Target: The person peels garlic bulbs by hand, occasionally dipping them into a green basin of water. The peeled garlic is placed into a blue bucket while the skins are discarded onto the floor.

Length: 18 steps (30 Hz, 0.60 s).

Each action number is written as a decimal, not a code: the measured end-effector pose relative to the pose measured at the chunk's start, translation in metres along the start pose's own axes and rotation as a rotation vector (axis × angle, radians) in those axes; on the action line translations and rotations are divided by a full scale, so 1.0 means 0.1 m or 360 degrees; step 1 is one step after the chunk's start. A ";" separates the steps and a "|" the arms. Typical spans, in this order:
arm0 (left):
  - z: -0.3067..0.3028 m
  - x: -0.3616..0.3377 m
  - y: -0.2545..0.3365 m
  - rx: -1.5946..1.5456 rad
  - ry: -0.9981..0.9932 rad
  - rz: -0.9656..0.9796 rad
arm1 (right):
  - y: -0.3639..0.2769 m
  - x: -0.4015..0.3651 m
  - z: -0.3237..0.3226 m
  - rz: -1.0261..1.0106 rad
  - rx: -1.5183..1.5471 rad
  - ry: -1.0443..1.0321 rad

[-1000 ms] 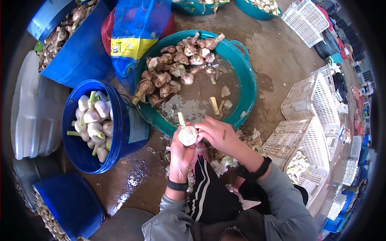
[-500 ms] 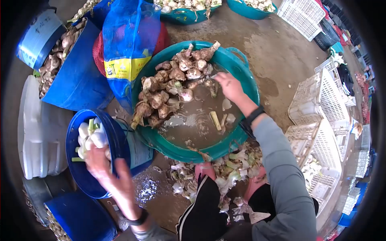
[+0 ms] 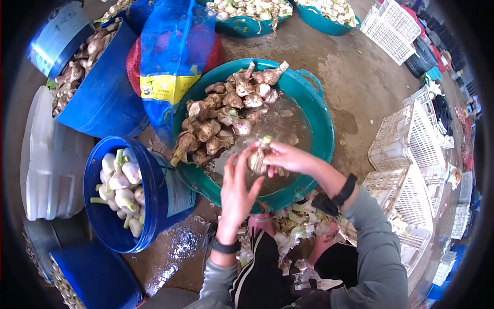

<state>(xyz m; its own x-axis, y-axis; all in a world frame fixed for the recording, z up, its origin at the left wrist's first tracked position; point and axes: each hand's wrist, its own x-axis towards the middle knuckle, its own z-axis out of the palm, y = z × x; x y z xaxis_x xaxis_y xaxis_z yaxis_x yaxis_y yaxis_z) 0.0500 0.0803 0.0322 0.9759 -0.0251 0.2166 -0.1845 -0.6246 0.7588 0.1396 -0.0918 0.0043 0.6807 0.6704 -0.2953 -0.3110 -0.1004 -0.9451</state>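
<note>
A green tub [image 3: 323,121] of murky water holds a heap of muddy garlic bulbs [image 3: 206,129] at its left and back. Above its front part, my right hand [image 3: 283,157] grips a garlic bulb [image 3: 256,161] by its stem end. My left hand [image 3: 238,180] is beside that bulb at its left, fingers spread, its fingertips close to or touching it. At the left, a blue bucket [image 3: 149,206] contains cleaned white garlic bulbs [image 3: 121,180] with short green stems.
Blue tubs of unpeeled garlic [image 3: 103,92] and a blue mesh bag [image 3: 172,46] stand at the back left. White crates [image 3: 401,134] line the right. Peeled skins [image 3: 298,221] lie around the pink boots. Two green tubs of garlic [image 3: 247,26] are at the back.
My left hand has moved from the blue bucket to the green tub. My right hand has come from the tub's right side towards its front, now with a bulb in its fingers.
</note>
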 end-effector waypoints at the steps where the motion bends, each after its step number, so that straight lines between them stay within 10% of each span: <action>1: -0.01 -0.01 0.07 0.0027 -0.0021 0.0043 | 0.00 -0.12 0.14 0.0033 0.0110 0.0029; 9: 0.01 -0.35 0.22 -0.0140 0.0060 0.0118 | 0.03 -0.56 0.66 0.0036 0.0269 0.0312; 18: 0.16 -0.43 0.15 0.0097 0.0312 0.0005 | 0.02 -0.44 0.84 -0.0638 -0.0653 0.1014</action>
<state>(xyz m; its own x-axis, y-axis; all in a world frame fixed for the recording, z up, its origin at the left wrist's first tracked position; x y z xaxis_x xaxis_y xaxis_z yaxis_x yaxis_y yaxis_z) 0.0075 0.0597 0.0247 0.9329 0.1215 0.3389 -0.1743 -0.6711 0.7206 0.0534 -0.0597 0.0271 0.9690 0.1834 0.1655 0.2135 -0.2846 -0.9346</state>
